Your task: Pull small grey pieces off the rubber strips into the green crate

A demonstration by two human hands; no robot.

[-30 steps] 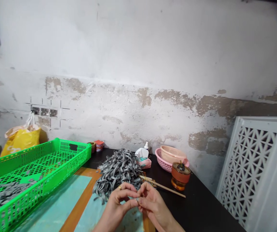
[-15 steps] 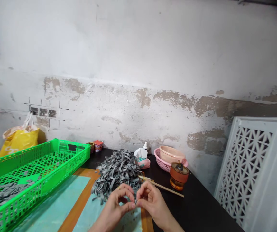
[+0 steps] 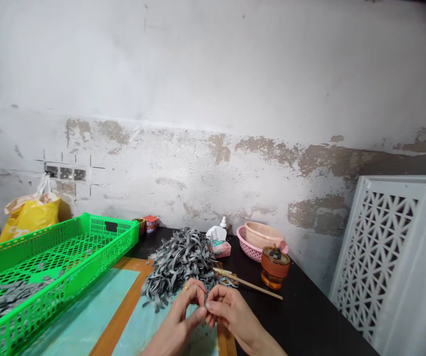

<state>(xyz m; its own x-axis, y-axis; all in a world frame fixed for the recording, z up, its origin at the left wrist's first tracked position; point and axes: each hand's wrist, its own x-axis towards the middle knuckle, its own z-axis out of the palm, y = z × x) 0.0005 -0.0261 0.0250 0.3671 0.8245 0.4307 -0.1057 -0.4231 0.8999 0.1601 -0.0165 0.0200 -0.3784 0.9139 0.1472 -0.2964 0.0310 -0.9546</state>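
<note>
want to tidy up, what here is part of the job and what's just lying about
Part of the job: left hand, right hand, grey strips, green crate, grey pieces

Lying about: amber jar, pink basket, tissue pack, yellow bag, white crate

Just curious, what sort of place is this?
Probably a simple handcraft workshop: a heap of grey strips, a green mesh tray of small grey pieces, and a bare, patched wall.
</note>
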